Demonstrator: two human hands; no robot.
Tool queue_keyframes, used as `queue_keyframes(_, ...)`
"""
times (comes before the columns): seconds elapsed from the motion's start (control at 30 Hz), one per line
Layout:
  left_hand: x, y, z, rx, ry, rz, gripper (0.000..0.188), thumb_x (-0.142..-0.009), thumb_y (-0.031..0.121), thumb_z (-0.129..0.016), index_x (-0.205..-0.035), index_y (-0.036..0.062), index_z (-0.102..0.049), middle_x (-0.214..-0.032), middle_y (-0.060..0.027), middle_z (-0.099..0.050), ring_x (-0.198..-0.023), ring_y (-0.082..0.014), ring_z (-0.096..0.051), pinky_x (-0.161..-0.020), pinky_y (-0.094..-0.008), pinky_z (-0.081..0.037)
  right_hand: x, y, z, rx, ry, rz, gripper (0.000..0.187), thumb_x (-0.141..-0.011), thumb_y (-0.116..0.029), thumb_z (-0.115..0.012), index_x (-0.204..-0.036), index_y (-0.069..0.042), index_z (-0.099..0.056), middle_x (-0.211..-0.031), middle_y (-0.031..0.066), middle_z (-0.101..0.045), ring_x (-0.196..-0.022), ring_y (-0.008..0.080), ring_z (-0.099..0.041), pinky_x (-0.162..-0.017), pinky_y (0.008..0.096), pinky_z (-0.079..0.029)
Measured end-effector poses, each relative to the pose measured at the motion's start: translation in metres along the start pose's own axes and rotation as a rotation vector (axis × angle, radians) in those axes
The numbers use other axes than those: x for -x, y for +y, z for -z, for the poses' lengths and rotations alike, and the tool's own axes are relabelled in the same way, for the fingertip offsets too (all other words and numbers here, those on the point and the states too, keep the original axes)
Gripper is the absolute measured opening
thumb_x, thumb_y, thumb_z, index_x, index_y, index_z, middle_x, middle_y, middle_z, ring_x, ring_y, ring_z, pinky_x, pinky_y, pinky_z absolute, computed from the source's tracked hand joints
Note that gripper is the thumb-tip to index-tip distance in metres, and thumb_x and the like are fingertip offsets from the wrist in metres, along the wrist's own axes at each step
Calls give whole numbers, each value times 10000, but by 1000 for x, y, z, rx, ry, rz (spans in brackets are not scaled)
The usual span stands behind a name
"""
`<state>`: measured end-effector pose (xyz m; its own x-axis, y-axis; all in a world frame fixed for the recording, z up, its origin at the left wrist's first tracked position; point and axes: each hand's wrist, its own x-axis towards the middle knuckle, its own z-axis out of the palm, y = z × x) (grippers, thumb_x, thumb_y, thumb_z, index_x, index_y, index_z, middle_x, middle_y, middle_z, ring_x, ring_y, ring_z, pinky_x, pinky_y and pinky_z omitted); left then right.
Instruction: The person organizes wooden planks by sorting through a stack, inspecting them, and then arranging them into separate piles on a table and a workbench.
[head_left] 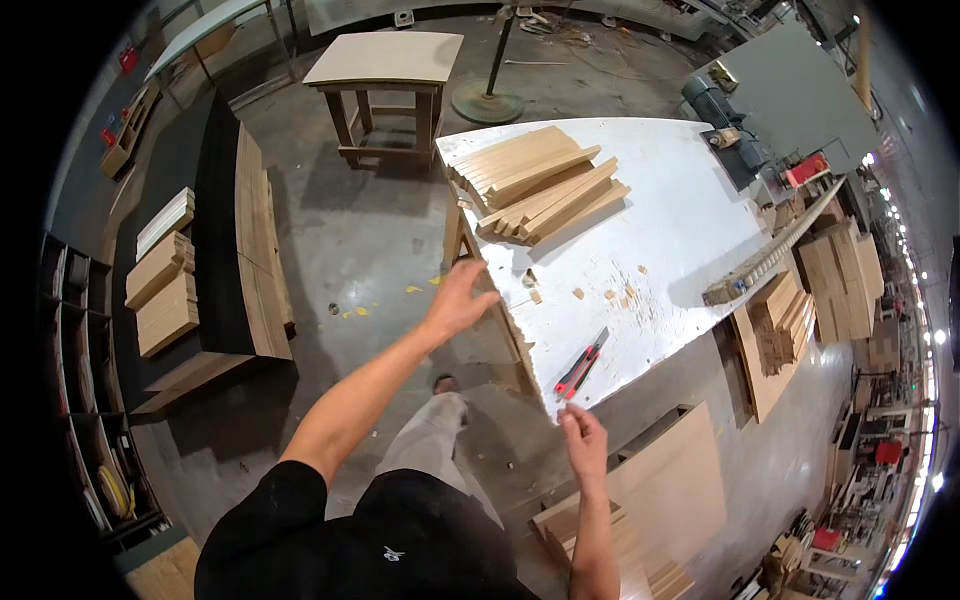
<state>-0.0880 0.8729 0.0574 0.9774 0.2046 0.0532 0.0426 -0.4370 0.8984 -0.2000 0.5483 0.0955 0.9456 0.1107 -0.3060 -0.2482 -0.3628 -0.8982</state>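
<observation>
Head view shows the right hand at the near corner of the white table, its grip drawn together, thumb against curled fingers; whether something small is pinched there cannot be told. Just beyond its fingertips lies a red-and-black utility knife, blade out, flat on the table; whether the fingertips touch it is unclear. The left hand is by the table's left edge, its grip spread, with nothing seen in it; contact with the edge cannot be made out.

Farther in, small wood chips lie scattered over the table, so some trimming looks done, while the sweeping up is not. Beyond them, the wooden strips lie piled near the far left corner: those on the left are in a fairly even row, those on the right are skewed and overlapping. Judged by that, the stack is only partly squared. How many strips are finished cannot be told. Past the table is a pale-topped wooden stand.
</observation>
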Motion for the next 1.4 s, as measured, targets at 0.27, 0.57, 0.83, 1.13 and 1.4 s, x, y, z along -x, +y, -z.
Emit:
queue_keyframes(0.27, -109, 27, -76, -175, 390, -50, 644, -744, 164, -771, -1333, 41, -539, -1228, -166, -582, -1038, -311, -588, -897, -409, -487, -139, -30, 96, 53, -55, 32, 340, -956, -146, -630, -1232, 50, -604, -1081, 124, -708, -999, 148, -643, -899, 284, -501)
queue_keyframes(0.57, -92, 74, -91, 33, 540, 173, 407, -759, 92, -748, -1153, 56, -654, -1072, -142, -659, -927, -317, -633, -786, -362, -530, -322, -94, 119, 409, -128, 329, 514, -901, -164, -688, -1345, 27, -513, -1287, 192, -586, -1137, 268, -589, -988, 371, -459)
queue_keyframes(0.83, -37, 110, -162, 44, 367, 186, 403, -777, 75, -763, -1160, 45, -640, -1084, -105, -683, -972, -273, -629, -876, -354, -491, -346, -104, 121, 956, -493, 1191, 882, -766, -423, -781, -1470, -62, -390, -1504, 182, -381, -1420, 390, -307, -1164, 590, -188)
queue_keyframes(1.13, -24, 88, -208, -76, 400, 331, 427, -791, 107, -748, -1194, 41, -622, -1158, -124, -653, -1054, -315, -598, -928, -391, -490, -377, -57, 126, 984, -812, 1061, 709, -752, -269, -797, -1343, -8, -507, -1291, 152, -569, -1212, 318, -520, -1123, 522, -304)
queue_keyframes(1.4, -20, 84, -212, -90, 421, 346, 377, -790, 72, -740, -1154, 41, -644, -1125, -125, -674, -1048, -295, -625, -912, -364, -505, -385, -51, 152, 945, -773, 1038, 696, -754, -230, -795, -1354, -26, -508, -1273, 135, -585, -1192, 294, -537, -1115, 505, -331)
